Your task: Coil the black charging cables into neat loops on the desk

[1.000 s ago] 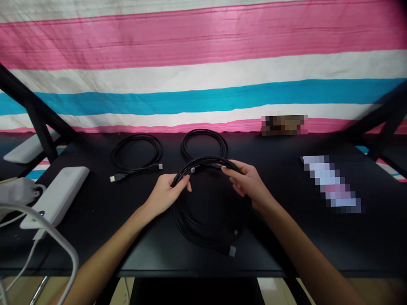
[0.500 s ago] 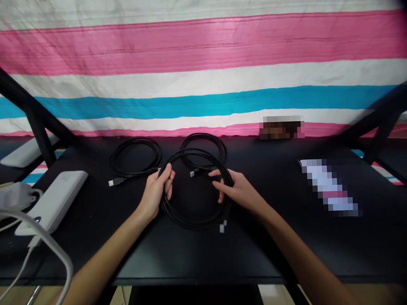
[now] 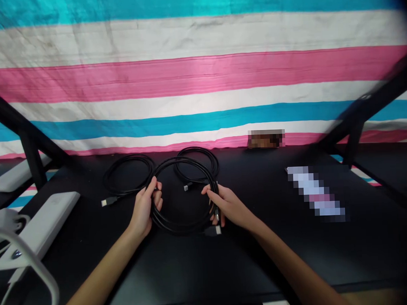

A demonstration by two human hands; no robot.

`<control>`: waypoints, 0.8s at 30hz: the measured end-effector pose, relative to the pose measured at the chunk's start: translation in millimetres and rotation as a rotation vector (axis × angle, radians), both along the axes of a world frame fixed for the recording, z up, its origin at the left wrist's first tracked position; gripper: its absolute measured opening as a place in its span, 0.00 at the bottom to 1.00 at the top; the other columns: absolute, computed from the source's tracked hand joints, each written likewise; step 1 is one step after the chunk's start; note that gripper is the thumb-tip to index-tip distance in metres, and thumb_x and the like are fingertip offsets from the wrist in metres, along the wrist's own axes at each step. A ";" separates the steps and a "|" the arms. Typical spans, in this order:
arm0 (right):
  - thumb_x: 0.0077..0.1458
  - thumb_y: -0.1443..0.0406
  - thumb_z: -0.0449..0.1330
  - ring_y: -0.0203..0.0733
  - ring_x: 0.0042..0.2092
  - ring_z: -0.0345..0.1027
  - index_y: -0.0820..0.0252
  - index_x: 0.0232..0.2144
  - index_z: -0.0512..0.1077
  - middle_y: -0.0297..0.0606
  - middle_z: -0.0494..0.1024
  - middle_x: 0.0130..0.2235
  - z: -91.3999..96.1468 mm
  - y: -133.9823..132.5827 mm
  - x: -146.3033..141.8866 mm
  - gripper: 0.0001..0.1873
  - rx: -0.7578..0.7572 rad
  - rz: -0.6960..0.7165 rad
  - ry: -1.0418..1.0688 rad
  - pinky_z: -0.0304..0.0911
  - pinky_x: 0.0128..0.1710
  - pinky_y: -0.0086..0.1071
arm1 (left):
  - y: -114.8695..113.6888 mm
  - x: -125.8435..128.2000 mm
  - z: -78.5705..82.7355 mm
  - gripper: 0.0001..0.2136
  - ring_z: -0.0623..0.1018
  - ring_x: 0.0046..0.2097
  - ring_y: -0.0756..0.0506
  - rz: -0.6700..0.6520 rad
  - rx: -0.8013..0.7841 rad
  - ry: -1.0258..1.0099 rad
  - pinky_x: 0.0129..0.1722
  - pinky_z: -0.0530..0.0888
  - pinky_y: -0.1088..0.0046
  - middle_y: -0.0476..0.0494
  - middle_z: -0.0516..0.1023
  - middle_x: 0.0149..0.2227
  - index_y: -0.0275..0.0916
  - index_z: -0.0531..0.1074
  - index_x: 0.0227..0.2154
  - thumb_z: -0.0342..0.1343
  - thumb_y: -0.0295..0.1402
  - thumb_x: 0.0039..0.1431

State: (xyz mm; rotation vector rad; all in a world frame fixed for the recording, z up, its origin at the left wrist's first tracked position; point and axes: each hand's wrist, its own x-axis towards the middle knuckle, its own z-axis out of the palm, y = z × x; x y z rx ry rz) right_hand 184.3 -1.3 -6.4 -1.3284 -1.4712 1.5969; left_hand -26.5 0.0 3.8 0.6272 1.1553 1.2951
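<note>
Between my hands a black cable (image 3: pixel 181 228) is coiled into a round loop, tilted up over the desk. My left hand (image 3: pixel 145 207) is closed around the loop's left side, thumb on top. On the right side, my right hand (image 3: pixel 225 203) grips the same coil, thumb and fingers pinching it. A USB plug (image 3: pixel 213 230) with a pale metal end hangs at the coil's lower right, just under my right fingers. Behind lie two more coiled black cables, a left coil (image 3: pixel 106 173) and a right coil (image 3: pixel 215 158), each with a plug showing.
On the left stand a white power bank (image 3: pixel 55 220) and a white charger with a thick white cable (image 3: pixel 40 269). A blurred-out flat object (image 3: pixel 316 193) lies at right on the black desk (image 3: pixel 154 278). Black frame bars (image 3: pixel 25 127) rise at both sides before a striped sheet (image 3: pixel 200 72).
The view has tilted up, so the desk sits lower. My right fingers have closed further on the coil, and the hanging plug has turned sideways, now showing its black housing.
</note>
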 end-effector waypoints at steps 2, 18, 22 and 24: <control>0.58 0.54 0.49 0.33 0.15 0.67 0.57 0.42 0.63 0.27 0.70 0.18 1.3 -0.3 0.0 0.16 0.041 -0.043 0.002 0.58 0.09 0.19 | 0.0 1.1 -1.4 0.17 0.49 0.15 0.58 -0.022 0.011 0.011 0.13 0.52 0.86 0.62 0.48 0.13 0.36 0.64 0.24 0.58 0.46 0.51; 0.60 0.56 0.48 0.35 0.23 0.70 0.58 0.38 0.62 0.29 0.71 0.21 3.7 1.7 0.4 0.12 0.224 -0.225 0.237 0.62 0.18 0.23 | 5.0 -6.5 -7.2 0.22 0.55 0.14 0.58 -0.424 -0.239 -0.173 0.10 0.44 0.85 0.57 0.55 0.16 0.35 0.68 0.26 0.49 0.53 0.54; 0.58 0.54 0.51 0.37 0.28 0.71 0.57 0.39 0.62 0.31 0.70 0.25 3.9 3.8 -0.9 0.14 0.184 -0.264 0.354 0.65 0.20 0.25 | 4.2 -5.1 -1.3 0.17 0.62 0.15 0.58 -0.320 -0.284 -0.141 0.09 0.47 0.86 0.54 0.62 0.18 0.35 0.68 0.26 0.55 0.47 0.53; 0.56 0.53 0.53 0.37 0.30 0.70 0.57 0.39 0.63 0.30 0.69 0.26 2.9 4.9 -0.8 0.16 0.183 -0.292 0.410 0.68 0.22 0.28 | 4.0 -4.7 2.0 0.14 0.65 0.15 0.57 -0.251 -0.320 -0.120 0.09 0.49 0.87 0.52 0.67 0.20 0.35 0.69 0.27 0.57 0.44 0.53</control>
